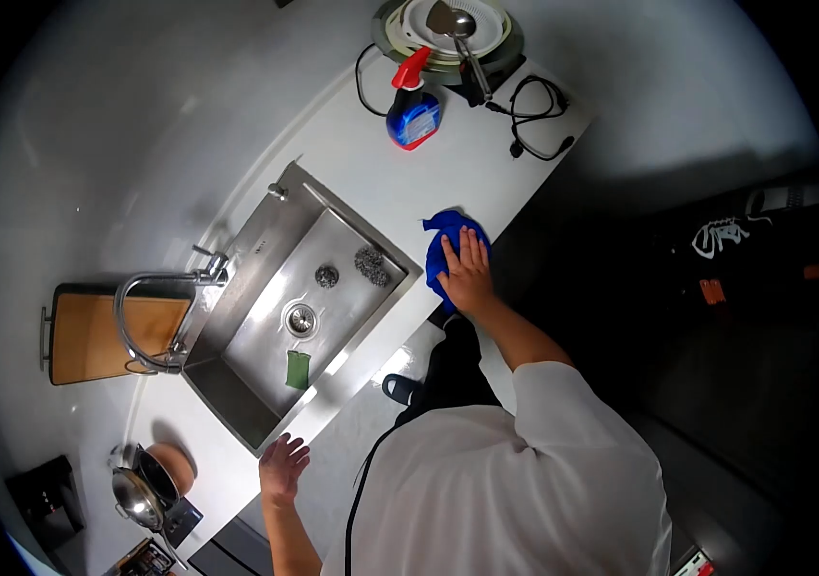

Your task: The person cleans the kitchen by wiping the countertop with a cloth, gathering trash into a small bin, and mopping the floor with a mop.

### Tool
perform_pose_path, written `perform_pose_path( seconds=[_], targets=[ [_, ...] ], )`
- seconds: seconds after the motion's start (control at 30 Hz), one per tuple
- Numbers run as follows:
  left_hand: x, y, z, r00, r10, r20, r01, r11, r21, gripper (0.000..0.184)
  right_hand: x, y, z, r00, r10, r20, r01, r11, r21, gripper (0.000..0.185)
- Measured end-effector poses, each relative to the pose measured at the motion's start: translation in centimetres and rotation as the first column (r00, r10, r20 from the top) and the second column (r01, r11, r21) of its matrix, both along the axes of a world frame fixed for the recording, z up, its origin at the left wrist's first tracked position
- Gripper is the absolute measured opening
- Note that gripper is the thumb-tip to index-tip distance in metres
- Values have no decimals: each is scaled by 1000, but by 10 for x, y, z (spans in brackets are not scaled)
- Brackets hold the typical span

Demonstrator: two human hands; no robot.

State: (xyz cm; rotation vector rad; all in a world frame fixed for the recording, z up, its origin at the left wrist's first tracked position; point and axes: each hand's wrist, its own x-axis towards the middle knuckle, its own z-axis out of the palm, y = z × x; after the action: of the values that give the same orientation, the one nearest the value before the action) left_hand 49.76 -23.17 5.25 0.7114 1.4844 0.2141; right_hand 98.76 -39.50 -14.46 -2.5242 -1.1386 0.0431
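Cloth [447,223], blue and crumpled, at the sink's [254,331] two o'clock, right on the counter [491,168] edge, and your right hand [468,283] lies flat on it, fingers spread! Your left hand [282,470], fingers loosely curled, is near the sink's six-o'clock corner. Spray bottle [416,120] at the cloth's twelve; green sponge [297,370] at the drain's [301,320] six.
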Motion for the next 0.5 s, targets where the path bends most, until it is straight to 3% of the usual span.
perform_pose_path(
  seconds=[0.1, 0.2, 0.27, 0.3, 0.33, 0.4, 0.43, 0.47, 0.5],
  targets=[
    [54, 6, -1, 996, -73, -56, 71, 997, -38, 46, 48, 5, 6, 996, 77, 34, -79, 995, 56, 81],
    [120, 10, -3, 990, -135, -51, 136, 991, 16, 48, 109, 44, -16, 998, 3, 63, -11, 993, 118, 82],
    [155, 17, -13, 975, -220, -21, 220, 975, 31, 51, 144, 83, -16, 998, -44, -46, 42, 998, -55, 89],
    [179, 17, -12, 964, -264, -8, 264, 963, 50, 52, 161, 95, 9, 980, 15, -201, -64, 968, -241, 93],
    [202, 18, -6, 950, -312, 0, 312, 948, 65, 53, 169, 98, 22, 987, 52, -151, -86, 970, -226, 79],
    [237, 20, 6, 916, -402, 5, 400, 911, 98, 54, 225, 86, 22, 772, 317, -551, -278, 948, 156, 56],
    [249, 23, 10, 903, -429, 14, 425, 899, 104, 55, 244, 74, 38, 911, 115, -396, -57, 986, 156, 37],
    [255, 24, 7, 893, -451, 13, 447, 888, 111, 55, 269, 64, 38, 954, -114, -276, 135, 989, 56, 32],
    [260, 25, 5, 887, -461, 3, 459, 882, 104, 55, 304, 49, 10, 966, -248, 76, 223, 943, 246, 30]
  ],
)
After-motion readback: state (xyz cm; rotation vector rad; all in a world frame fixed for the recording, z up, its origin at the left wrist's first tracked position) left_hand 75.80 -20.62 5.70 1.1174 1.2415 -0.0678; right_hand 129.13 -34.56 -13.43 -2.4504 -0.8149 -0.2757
